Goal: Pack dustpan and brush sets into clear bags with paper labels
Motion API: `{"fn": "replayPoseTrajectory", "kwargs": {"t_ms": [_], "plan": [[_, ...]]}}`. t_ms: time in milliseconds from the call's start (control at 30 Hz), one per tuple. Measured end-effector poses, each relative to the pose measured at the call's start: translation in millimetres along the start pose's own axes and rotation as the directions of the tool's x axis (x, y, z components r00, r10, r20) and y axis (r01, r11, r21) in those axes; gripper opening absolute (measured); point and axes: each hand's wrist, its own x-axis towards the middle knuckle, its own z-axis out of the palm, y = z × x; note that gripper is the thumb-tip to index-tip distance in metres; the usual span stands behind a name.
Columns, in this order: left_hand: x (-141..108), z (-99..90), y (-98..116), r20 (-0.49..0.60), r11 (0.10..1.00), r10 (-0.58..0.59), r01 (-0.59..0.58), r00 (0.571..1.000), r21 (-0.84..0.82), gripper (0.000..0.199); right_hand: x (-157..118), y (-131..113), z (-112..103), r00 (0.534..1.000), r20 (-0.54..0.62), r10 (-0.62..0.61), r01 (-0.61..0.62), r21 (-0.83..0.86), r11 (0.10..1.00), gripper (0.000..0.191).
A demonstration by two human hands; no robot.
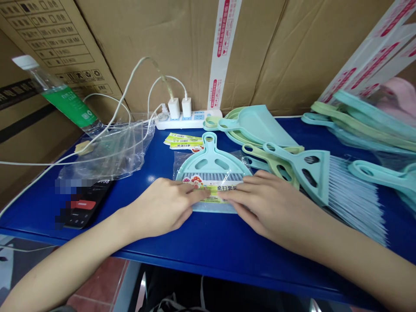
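Observation:
A light-blue dustpan (pixel 211 158) with a brush nested in it lies on the blue table, handle pointing away, inside a clear plastic bag. Across its lower half sits a printed label card (pixel 212 193) with red mushrooms and yellow-green print. My left hand (pixel 167 203) rests at the left side, its index fingertip on the card and the other fingers curled under. From the right, my right hand (pixel 260 201) reaches over the bag's edge, fingertips pressing on the card, fingers extended. The two index fingertips are close together but apart. Neither hand grasps anything.
Brushes (pixel 312 173) and dustpans (pixel 260 125) are piled at the right, more dustpans (pixel 367 125) beyond. Behind are label cards (pixel 185 141) and a power strip (pixel 198 119). At left are a phone (pixel 87 206), plastic bags (pixel 110 149), a bottle (pixel 69 104) and white cables.

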Motion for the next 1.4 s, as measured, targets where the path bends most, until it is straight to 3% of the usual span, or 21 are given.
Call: {"fn": "replayPoseTrajectory", "kwargs": {"t_ms": [333, 600, 1400], "plan": [[-3, -3.5, -2, -0.057, 0.994, -0.089, 0.085, 0.994, -0.065, 0.041, -2, 4, -5, 0.999, -0.002, 0.044, -0.044, -0.004, 0.999, 0.029], [-6, -3.9, -6, -0.139, 0.988, -0.134, 0.122, 0.981, -0.097, 0.043, -10, 17, -13, 0.998, 0.053, 0.041, -0.035, -0.112, 0.993, 0.024], [-14, -13.7, -20, -0.052, 0.972, -0.218, 0.212, 0.975, -0.098, 0.038, -21, 26, -21, 0.998, 0.053, 0.041, -0.035, -0.118, 0.992, 0.017]]}}
